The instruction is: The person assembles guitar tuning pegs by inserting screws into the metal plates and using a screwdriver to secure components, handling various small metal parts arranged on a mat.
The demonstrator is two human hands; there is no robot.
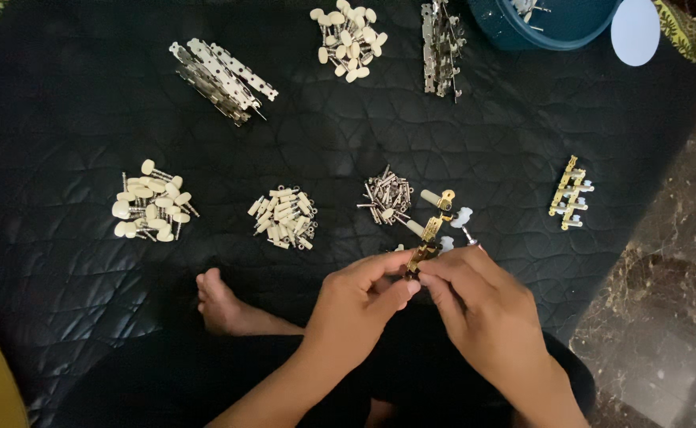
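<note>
My left hand [360, 305] and my right hand [483, 305] meet over the black quilted mat [62, 119], both pinching the lower end of a gold-coloured tuning-machine strip [431, 230] that tilts up and to the right. Cream pegs and a white knob stick out of the strip. A pile of small metal screws and shafts [386, 196] lies just beyond my hands. A finished gold strip with white knobs [571, 193] rests to the right.
Piles of cream-knobbed pegs [151, 203], cream rollers [284, 215] and cream knobs [349, 36] lie about. Silver metal plates [221, 71] and another plate stack [440, 43] sit at the back. A blue tub [554, 28], a white disc [635, 32], my bare foot [221, 301] and marble floor [673, 301] border the mat.
</note>
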